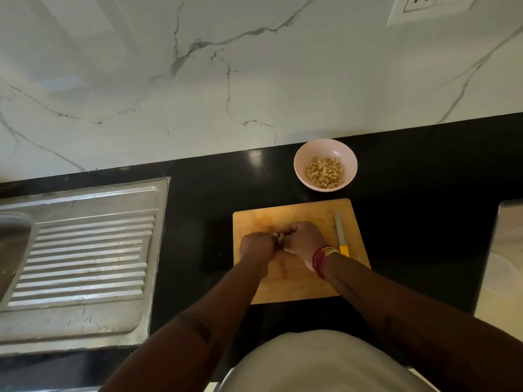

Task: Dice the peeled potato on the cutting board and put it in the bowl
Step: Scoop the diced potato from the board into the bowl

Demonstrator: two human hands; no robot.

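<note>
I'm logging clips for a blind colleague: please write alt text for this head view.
Both hands, left hand and right hand, cup a few pale potato dice together on a rectangular wooden cutting board. A yellow-handled knife lies on the board's right side; behind it, a pale pink bowl on the black counter holds diced potato.

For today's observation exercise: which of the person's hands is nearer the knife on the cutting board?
Right. The right hand sits just left of the knife; the left hand lies beyond it, further left.
</note>
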